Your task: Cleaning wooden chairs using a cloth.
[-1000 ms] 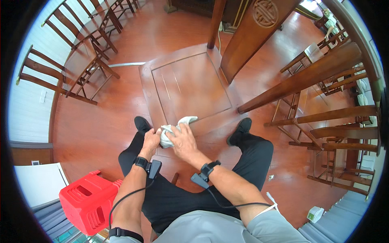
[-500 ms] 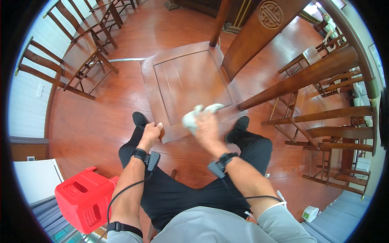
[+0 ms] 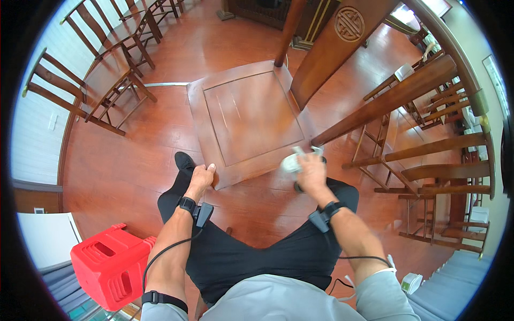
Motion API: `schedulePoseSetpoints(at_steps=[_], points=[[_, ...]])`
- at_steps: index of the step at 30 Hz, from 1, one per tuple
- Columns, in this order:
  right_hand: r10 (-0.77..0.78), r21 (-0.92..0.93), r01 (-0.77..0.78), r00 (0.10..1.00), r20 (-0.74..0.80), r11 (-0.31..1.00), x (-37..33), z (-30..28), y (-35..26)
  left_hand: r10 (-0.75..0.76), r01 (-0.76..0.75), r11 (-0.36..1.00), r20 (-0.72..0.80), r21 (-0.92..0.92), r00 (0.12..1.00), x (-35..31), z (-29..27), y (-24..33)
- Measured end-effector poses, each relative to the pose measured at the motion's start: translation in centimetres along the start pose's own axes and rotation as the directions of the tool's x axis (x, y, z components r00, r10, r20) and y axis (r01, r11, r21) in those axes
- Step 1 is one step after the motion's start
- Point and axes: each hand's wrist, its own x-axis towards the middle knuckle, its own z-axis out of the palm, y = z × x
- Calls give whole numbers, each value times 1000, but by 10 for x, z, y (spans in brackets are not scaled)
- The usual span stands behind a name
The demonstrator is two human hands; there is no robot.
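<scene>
A brown wooden chair [image 3: 251, 112] stands in front of me, its seat turned at an angle and its carved backrest [image 3: 342, 37] at the right. My left hand [image 3: 201, 178] clasps the seat's near left corner, thumb on top and the other fingers partly hidden. A pale, whitish-green cloth [image 3: 292, 163] is bunched in my right hand [image 3: 312, 174]. That hand is at the near right edge of the seat, by the foot of a back post. Whether the cloth touches the wood there I cannot tell.
A red plastic stool [image 3: 111, 262] lies at the lower left. Wooden chairs [image 3: 107, 80] line the left wall, and several more [image 3: 391, 139] stand at the right. A dark cabinet [image 3: 267, 13] is at the far side. My legs straddle the chair's near side.
My right hand has moved right with the cloth, from the seat's near edge toward its right corner. The left hand keeps its hold on the corner. The view has shifted slightly.
</scene>
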Motion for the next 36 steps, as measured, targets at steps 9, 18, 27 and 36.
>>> schedulePoseSetpoints(at_steps=[9,18,27,36], points=[[578,955,-291,771,267,-53,22,-61,110,-72,75,996,52,-58,996,11,-1,2],[569,938,-256,746,346,-235,60,-32,94,76,-80,988,35,132,996,-10,3,29],[452,873,-476,806,384,106,59,13,115,151,-147,988,-89,51,984,15,-5,-36],[441,903,-428,818,369,39,20,-49,114,15,-29,954,-50,-298,999,-17,22,-20]])
